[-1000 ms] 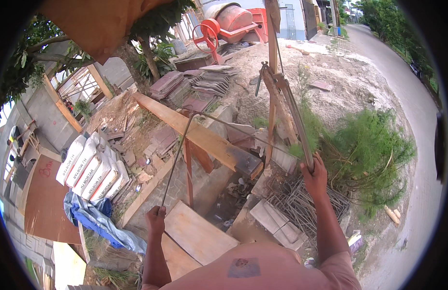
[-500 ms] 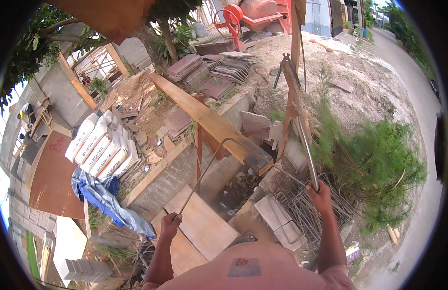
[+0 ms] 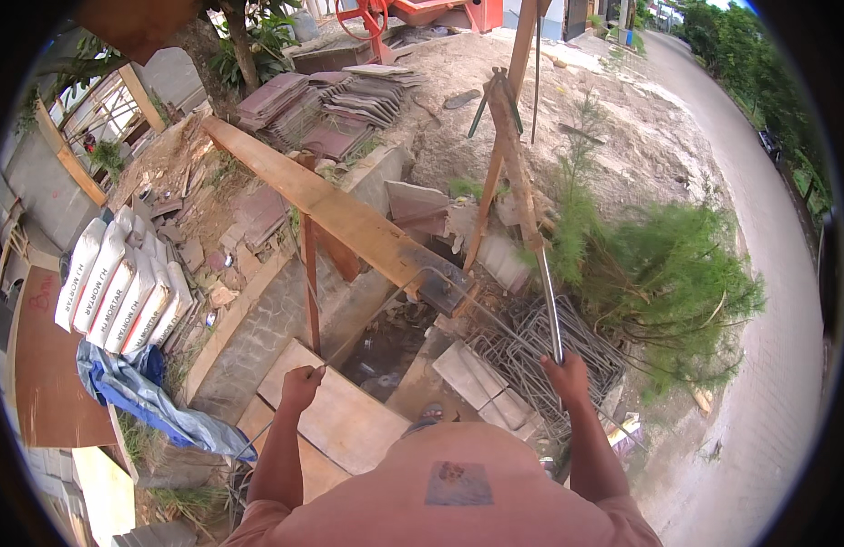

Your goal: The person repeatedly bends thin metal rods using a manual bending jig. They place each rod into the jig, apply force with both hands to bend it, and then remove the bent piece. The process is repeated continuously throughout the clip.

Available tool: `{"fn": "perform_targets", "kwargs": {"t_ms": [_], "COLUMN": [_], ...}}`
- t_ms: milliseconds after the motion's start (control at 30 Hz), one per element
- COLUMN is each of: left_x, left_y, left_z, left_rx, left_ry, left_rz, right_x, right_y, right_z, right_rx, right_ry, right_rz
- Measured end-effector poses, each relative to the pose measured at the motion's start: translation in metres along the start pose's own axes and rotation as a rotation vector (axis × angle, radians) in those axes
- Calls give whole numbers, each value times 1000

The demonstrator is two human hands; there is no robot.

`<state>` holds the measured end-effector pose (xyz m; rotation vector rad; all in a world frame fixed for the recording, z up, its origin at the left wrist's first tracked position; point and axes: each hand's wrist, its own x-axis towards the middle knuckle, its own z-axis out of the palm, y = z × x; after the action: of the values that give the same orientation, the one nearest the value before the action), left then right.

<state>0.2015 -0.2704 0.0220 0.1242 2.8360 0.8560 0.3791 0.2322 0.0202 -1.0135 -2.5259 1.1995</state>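
Observation:
My left hand [image 3: 301,387] is closed round a thin steel rod [image 3: 365,326]. The rod rises from that fist to a bend over the dark end of a long wooden plank [image 3: 340,211]. From the bend it slopes down to the right, passing my right hand and ending beyond it. My right hand [image 3: 565,376] grips the lower end of a shiny metal pipe [image 3: 551,305], which continues upward into a rough brown bar [image 3: 520,187]. Whether the right fingers also touch the rod, I cannot tell. A heap of bent steel rods [image 3: 581,351] lies beside the right hand.
Pale boards [image 3: 326,401] and a stone-faced wall [image 3: 235,328] border a pit below the plank. Stacked mortar bags [image 3: 126,287] and a blue tarp [image 3: 162,406] are at left. A feathery green bush [image 3: 659,283] stands right, tiles [image 3: 303,105] lie farther back, and a road [image 3: 750,273] runs along the right.
The rod has slid toward the lower right, its bend now over the plank's dark end and its far end past my right hand. My right hand has come nearer. The view has shifted right.

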Motion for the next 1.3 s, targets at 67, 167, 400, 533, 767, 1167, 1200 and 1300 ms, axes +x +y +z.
{"fn": "perform_targets", "kwargs": {"t_ms": [67,167,400,533,767,1167,1200,1300], "left_x": [15,33,87,104,111,104,104,104], "left_y": [-3,-7,-21,-17,-31,-28,-25,-28], "left_z": [-7,-22,-46,-54,-48,-42,-44,-44], "left_rx": [16,20,36,26,64,56,61,67], "left_ry": [-13,-16,-51,-95,-60,-92,-98,-110], "left_rz": [29,70,117,133,142,118,109,87], "right_x": [-1,-6,-11,-11,-20,50,58,93], "right_y": [-6,-23,-41,-30,-72,4,3,14], "right_z": [8,16,37,49,30,-76,-80,-83], "right_rx": [-24,-29,-11,-32,12,-763,-816,-888], "right_ry": [12,-44,-64,-7,-167,73,50,39], "right_rz": [43,91,101,45,262,-158,-181,-336]}}
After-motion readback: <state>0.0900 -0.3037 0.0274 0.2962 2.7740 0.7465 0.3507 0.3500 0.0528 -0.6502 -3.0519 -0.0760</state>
